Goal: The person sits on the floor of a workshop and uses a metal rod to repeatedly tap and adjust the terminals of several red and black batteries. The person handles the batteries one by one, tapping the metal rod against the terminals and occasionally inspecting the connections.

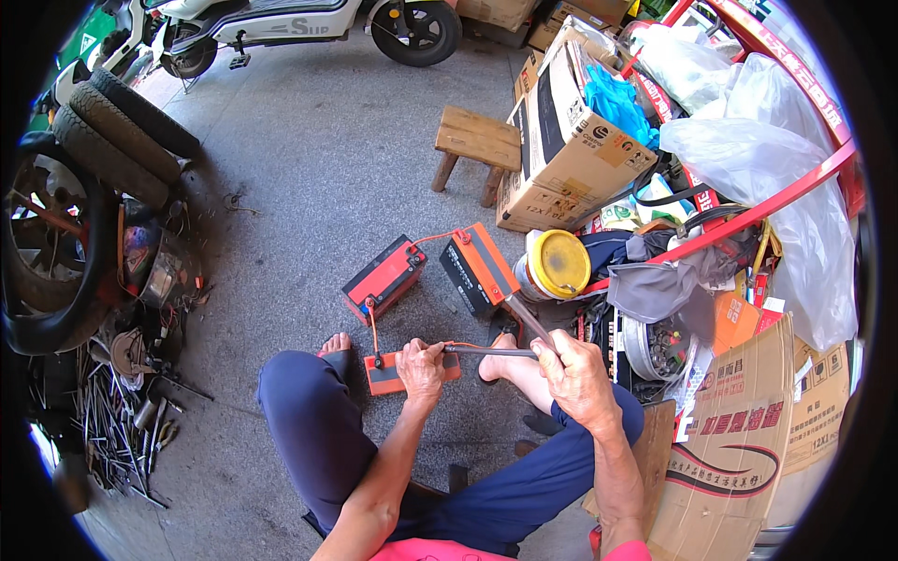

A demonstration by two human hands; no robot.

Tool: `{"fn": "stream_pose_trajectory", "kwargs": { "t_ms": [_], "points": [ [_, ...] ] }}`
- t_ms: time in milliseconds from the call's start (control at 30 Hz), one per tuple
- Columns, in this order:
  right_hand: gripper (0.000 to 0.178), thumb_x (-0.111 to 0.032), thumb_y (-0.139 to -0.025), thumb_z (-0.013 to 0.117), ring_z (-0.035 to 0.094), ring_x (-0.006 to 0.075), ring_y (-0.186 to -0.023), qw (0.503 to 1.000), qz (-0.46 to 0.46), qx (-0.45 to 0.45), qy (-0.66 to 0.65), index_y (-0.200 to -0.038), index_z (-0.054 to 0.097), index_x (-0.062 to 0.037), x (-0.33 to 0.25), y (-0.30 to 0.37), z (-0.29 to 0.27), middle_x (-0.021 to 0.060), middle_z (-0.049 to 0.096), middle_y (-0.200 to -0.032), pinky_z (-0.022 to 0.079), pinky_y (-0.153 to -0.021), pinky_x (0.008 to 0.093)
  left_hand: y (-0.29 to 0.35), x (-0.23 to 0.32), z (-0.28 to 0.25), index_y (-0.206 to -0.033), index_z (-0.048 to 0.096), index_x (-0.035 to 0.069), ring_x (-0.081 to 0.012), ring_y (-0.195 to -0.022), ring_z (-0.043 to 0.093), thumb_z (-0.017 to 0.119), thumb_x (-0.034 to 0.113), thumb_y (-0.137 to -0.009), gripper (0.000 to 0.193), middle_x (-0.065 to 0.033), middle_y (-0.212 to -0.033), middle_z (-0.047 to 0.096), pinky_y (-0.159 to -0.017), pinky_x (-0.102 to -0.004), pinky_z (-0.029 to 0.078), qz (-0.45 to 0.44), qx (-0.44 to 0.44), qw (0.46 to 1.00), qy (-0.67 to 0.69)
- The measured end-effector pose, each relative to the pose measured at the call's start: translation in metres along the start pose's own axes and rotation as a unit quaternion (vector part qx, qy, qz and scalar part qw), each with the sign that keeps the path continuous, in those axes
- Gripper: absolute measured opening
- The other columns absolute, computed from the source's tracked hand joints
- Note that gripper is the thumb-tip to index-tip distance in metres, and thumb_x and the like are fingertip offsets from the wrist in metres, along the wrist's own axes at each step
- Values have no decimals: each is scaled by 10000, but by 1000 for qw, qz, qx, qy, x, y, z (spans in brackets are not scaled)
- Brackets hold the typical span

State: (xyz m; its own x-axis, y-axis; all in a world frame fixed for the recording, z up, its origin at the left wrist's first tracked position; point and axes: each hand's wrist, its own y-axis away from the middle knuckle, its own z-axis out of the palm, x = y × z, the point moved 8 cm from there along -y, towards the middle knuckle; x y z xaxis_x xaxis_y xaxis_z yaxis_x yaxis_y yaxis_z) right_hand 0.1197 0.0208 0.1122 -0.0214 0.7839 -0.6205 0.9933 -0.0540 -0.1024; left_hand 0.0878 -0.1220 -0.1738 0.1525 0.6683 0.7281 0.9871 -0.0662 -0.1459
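Observation:
Three red-and-black batteries stand on the floor between my legs: a left one point(383, 278), a right one point(479, 271) and a near one point(385, 374). Short orange wires point(433, 237) link their terminals. My left hand point(421, 368) is closed over the near battery, its fingers pinching the thin end of a dark, cable-like length point(491, 351). That length runs across to my right hand point(575, 379), which is closed around its other end. A grey bar point(529, 318) slants from the right battery to my right hand; whether I grip it too is unclear.
A yellow-lidded bucket point(561, 262), a wooden stool point(477, 137) and a carton point(572, 159) stand right of the batteries. A red rack point(748, 210) and a cardboard sheet point(725, 449) line the right. Tyres point(122, 140) and scattered tools point(122, 421) lie left; a scooter point(299, 26) stands behind.

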Motion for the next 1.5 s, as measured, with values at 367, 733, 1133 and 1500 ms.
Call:
{"fn": "stream_pose_trajectory", "kwargs": {
  "t_ms": [367, 733, 1133, 1500],
  "points": [
    [163, -50, -794, 680, 630, 298, -727, 961, -183, -117, 172, -881, 542, -41, -37, -3, 34, 107, 558, -734, 502, -615, 415, 0, 3, -1, -915, 776, 175, -218, -831, 572, 742, 156, -750, 170, -18, -785, 565, -743, -386, 393, 9, -12, 1000, -8],
    [354, -291, -974, 515, 612, 262, -409, 788, 336, -290, -427, -947, 525, 61, 10, -25, 77, 244, 644, -663, 494, -339, 325, -10, 57, -28, -1199, 636, 133, -275, -999, 542, 742, 193, -746, 470, -94, -1052, 589, -827, -418, 402, 36, -17, 999, -26],
    [386, 0, -837, 610, 647, 346, -1056, 953, -192, 95, 215, -1222, 586, -15, -63, -19, -13, 200, 662, -1121, 537, -895, 431, -24, 153, -97, -964, 536, 58, -315, -834, 584, 608, -1, -844, 152, -114, -819, 547, -764, -418, 409, 154, 25, 948, 277],
    [321, -221, -876, 706, 572, 344, -449, 961, -111, 122, 224, -639, 555, -65, -46, -32, -27, 147, 546, -507, 424, -415, 418, -11, 140, -82, -979, 548, 54, -362, -856, 570, 617, 34, -785, 207, -144, -894, 582, -780, -454, 438, 131, 3, 970, 206]
  ]
}}
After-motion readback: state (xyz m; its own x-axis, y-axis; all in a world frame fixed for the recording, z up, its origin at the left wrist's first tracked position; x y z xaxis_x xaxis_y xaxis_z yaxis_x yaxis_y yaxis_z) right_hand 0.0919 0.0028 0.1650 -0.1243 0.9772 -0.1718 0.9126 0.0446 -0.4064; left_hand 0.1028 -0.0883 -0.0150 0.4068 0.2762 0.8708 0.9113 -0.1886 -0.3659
